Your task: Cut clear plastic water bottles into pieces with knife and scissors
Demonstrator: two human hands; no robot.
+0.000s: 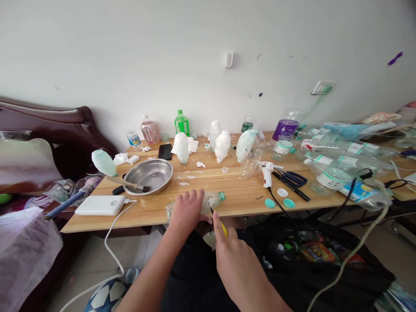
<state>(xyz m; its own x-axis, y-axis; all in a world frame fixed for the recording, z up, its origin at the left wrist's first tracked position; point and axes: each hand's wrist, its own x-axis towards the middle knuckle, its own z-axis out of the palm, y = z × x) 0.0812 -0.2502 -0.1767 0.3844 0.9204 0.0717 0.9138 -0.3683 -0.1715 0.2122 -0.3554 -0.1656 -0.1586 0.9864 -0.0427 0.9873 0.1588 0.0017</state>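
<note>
My left hand (pixel 187 210) presses down on a clear plastic bottle (pixel 211 200) that lies on its side at the near edge of the wooden table (pixel 227 182); its fingers curl over the bottle's body. The bottle's green cap points right. My right hand (pixel 235 260) is closed on a yellow-handled knife (pixel 222 226), whose tip meets the bottle just right of my left hand.
A steel bowl (pixel 150 174) with a brush, a white power bank (pixel 100 205), a glue gun (pixel 267 171), scissors (pixel 292 178), loose caps (pixel 279 198), white paper-covered bottles (pixel 222 145) and several empty bottles (pixel 328 160) crowd the table. A black bag (pixel 312 260) sits below right.
</note>
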